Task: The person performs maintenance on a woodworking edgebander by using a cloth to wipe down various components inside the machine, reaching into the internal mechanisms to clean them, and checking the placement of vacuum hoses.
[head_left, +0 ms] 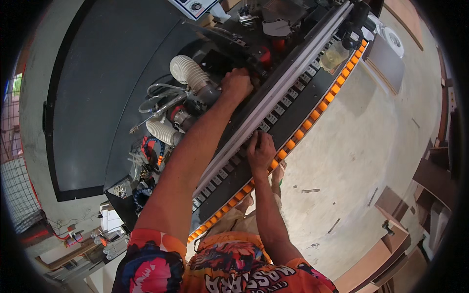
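Note:
My left hand (pixel 237 85) reaches into the machine beside a grey fitting (pixel 207 95) with a white ribbed hose (pixel 188 68); its fingers are curled, their tips hidden among dark parts. A red part (pixel 265 56) is just beyond it. My right hand (pixel 262 151) rests at the long track of metal pads (pixel 286 101), fingers bent against its inner edge under the silver rail (pixel 293 78); what they grip, if anything, is hidden. A row of orange rollers (pixel 322 106) runs along the machine's near edge, beside my right wrist.
Left of the hoses are a dark panel (pixel 97 112), thin tubing and a metal cylinder (pixel 166 106). Boards (pixel 383 63) lean at the upper right; wooden panels (pixel 435 180) stand at the right. The concrete floor (pixel 356 156) holds scattered offcuts. My bare feet show below the machine.

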`<state>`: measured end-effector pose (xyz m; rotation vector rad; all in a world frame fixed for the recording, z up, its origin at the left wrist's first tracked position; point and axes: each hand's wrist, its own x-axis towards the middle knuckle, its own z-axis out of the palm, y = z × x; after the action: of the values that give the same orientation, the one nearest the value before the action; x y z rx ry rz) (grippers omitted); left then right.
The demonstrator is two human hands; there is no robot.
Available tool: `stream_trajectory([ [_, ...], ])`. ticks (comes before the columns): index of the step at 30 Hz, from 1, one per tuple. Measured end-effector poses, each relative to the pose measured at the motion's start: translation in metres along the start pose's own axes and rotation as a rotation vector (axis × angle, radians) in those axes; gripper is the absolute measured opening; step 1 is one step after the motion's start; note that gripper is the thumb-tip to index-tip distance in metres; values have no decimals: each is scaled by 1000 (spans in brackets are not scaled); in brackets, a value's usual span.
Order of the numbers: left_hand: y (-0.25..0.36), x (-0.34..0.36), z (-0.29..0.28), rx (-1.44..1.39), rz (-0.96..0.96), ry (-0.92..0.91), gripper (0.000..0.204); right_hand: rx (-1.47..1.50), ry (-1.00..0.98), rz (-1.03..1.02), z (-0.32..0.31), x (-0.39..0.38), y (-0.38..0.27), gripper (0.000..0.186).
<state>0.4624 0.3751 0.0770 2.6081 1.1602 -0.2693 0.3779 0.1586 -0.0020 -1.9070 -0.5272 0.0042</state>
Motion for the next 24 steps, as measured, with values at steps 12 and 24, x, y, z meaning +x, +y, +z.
stream_trajectory([
  [12, 3, 7, 15, 235, 7, 94, 29, -17, 19, -15, -1, 3, -6, 8],
  [24, -49, 20, 55, 525, 321, 391, 25, 56, 97, 41, -14, 0, -11, 9],
])
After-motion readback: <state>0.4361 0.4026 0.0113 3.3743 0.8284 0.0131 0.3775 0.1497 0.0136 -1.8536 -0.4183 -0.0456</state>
